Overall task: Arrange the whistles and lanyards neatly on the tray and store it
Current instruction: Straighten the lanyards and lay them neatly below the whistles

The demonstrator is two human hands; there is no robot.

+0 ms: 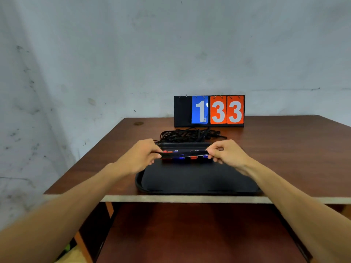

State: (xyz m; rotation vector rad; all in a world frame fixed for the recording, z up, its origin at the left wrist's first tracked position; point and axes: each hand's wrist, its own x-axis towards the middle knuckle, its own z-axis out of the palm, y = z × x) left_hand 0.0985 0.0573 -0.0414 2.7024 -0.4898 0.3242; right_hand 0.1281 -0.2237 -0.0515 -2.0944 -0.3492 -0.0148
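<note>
The left hand (pixel 141 155) and right hand (pixel 226 153) pinch the ends of a lanyard (pixel 182 153), holding it taut, probably to lay it straight by the whistles (pixel 187 158) along the tray's (pixel 190 186) far edge. The tray sits at the desk's (pixel 95 168) near edge.

Strap (pixel 182 153), in the grip of left hand (pixel 140 156) and right hand (pixel 228 154): flat black cloth, matt.
Whistles (pixel 193 157), just under the grip: red, blue and black plastic, glossy.
Tray (pixel 190 179), below the grip: black, smooth, mostly matt.
Lanyard pile (pixel 190 134), beyond the grip: black cloth cord, matt.
Tabletop (pixel 284 149): red-brown wood, smooth, faint sheen; pale raw edge.
Scoreboard (pixel 218 111), farther beyond the grip: glossy cards, metal rings.
</note>
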